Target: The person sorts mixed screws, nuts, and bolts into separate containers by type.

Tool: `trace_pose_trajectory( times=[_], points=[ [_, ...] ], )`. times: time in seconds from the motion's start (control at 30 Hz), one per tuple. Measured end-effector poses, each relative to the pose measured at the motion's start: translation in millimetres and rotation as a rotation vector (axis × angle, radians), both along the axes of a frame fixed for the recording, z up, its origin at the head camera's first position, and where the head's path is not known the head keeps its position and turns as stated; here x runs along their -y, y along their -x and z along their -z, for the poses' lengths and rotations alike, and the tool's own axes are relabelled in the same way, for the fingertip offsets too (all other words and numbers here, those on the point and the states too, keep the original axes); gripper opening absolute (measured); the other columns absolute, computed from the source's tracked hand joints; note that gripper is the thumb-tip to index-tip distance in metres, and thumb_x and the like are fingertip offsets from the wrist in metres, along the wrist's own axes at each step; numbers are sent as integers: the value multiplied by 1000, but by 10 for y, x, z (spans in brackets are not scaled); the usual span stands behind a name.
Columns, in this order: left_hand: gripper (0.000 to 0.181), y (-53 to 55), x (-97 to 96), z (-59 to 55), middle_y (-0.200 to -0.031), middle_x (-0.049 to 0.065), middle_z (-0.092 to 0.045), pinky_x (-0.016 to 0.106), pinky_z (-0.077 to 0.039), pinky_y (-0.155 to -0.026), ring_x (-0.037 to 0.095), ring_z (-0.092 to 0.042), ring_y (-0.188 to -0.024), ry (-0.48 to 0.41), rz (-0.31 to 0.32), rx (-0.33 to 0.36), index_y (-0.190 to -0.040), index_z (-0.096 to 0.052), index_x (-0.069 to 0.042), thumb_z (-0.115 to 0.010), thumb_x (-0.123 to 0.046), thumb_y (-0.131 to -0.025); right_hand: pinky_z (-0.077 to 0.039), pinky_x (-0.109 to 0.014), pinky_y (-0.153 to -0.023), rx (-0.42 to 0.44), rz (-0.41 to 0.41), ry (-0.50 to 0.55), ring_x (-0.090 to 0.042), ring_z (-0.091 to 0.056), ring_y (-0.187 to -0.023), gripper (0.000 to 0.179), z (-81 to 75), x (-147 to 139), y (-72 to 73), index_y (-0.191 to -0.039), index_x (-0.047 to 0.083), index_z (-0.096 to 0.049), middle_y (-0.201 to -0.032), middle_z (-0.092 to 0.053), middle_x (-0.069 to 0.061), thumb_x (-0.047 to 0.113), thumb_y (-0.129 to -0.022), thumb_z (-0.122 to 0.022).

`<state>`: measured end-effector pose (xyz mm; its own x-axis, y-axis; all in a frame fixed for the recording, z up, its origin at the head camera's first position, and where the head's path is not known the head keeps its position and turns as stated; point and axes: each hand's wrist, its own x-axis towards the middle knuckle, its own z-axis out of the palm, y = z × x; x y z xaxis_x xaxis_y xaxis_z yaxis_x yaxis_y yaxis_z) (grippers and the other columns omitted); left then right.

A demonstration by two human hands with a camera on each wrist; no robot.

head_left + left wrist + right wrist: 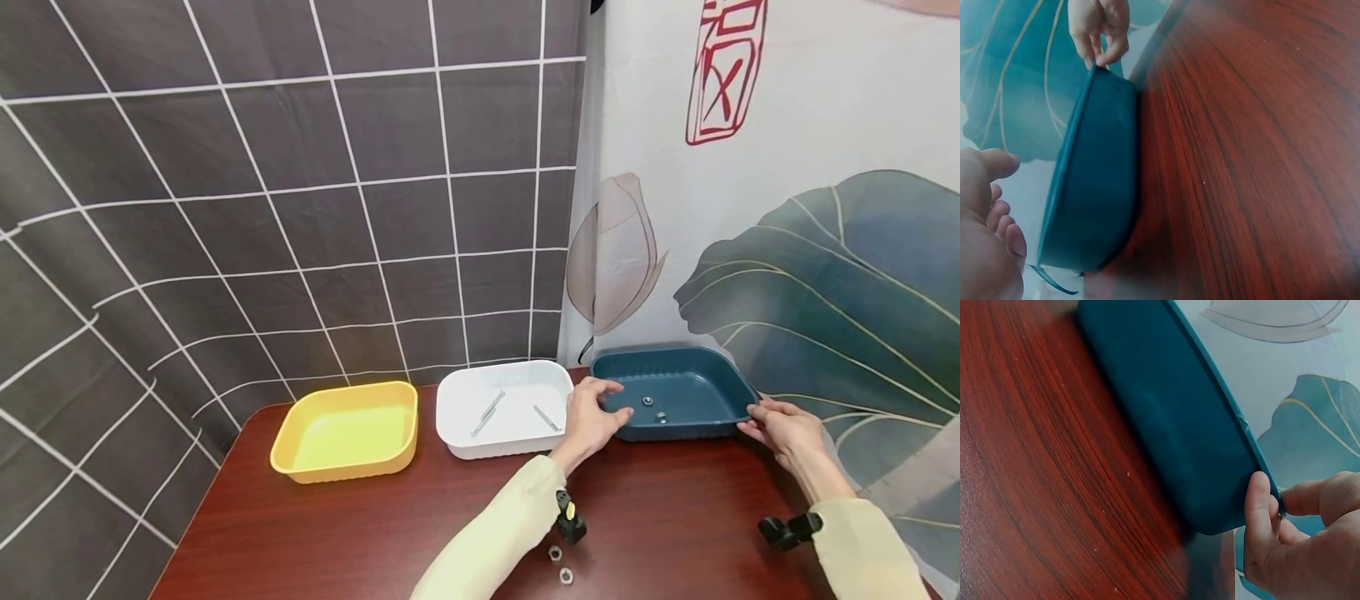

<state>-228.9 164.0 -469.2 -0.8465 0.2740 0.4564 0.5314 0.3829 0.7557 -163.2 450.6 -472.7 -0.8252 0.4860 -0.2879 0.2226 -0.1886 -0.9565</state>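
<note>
A dark blue tray stands at the back right of the table with two metal nuts in its left part. My right hand pinches the tray's right end at the rim; the right wrist view shows thumb and fingers of this hand on either side of it. At the tray's left end is my left hand, thumb and fingers spread apart. In the left wrist view that hand appears beside the blue tray without gripping it.
Left of the blue tray stands a white tray holding a few long screws. Farther left is a yellow tray. Two loose nuts lie near the front on the red-brown table. Curtains hang behind.
</note>
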Motion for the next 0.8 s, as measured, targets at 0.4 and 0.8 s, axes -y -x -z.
trace_pose_trajectory(
  times=[0.4, 0.8],
  points=[
    [16, -347, 666, 161, -83, 9, -68, 20, -57, -63, 10, -60, -68, -175, 143, 27, -94, -75, 0, -78, 0, -78, -63, -28, -62, -25, -2, 63, -12, -67, -56, 13, -24, 6, 17, -108, 0, -50, -69, -57, -2, 1, -98, -57],
    [21, -730, 1393, 390, -86, 15, -66, 15, -52, -58, 2, -59, -67, -126, 166, 192, -98, -75, -5, -79, -1, -77, -63, -28, -60, -16, 12, 77, -13, -67, -54, 11, -20, 10, 28, -106, 1, -51, -66, -58, -3, 0, -97, -57]
  ],
)
